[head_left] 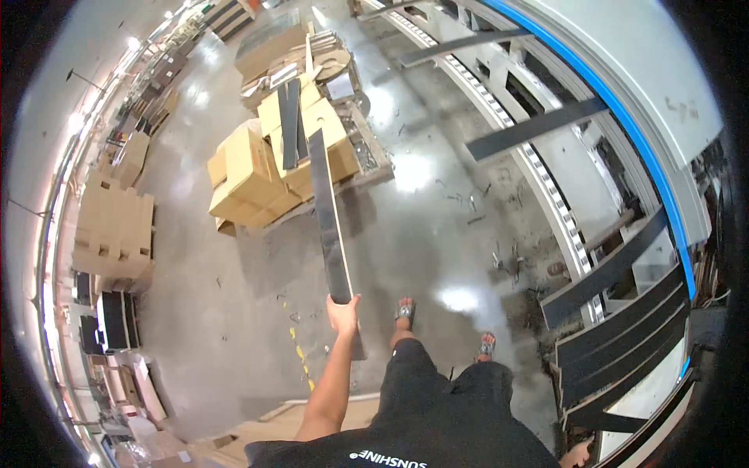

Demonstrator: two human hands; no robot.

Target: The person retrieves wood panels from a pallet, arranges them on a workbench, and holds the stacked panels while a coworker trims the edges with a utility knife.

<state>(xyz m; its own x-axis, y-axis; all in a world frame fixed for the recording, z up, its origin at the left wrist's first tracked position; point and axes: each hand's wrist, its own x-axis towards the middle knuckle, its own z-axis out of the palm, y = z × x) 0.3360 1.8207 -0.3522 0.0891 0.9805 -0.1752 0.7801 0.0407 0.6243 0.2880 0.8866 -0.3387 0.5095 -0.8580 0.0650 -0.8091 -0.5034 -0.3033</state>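
My left hand (pixel 342 313) is closed round a long, narrow dark board (pixel 328 226) near its lower end. The board points away from me, its far end over a pallet of cardboard boxes (pixel 250 168). Two more dark strips (pixel 290 125) lie on those boxes. At the lower right edge, my right hand (pixel 577 453) is only partly seen, close to the end of a dark board (pixel 608 420) beside the machine. Its fingers are too small and cut off to read.
On the right, a long machine (pixel 566 203) with a blue-edged housing carries several spaced dark boards (pixel 538 129) and a row of them nearer me. Scraps (pixel 507 261) litter the floor by it. Stacked cardboard (pixel 113 226) stands at left, and yellow floor tape (pixel 299 355) lies near my feet.
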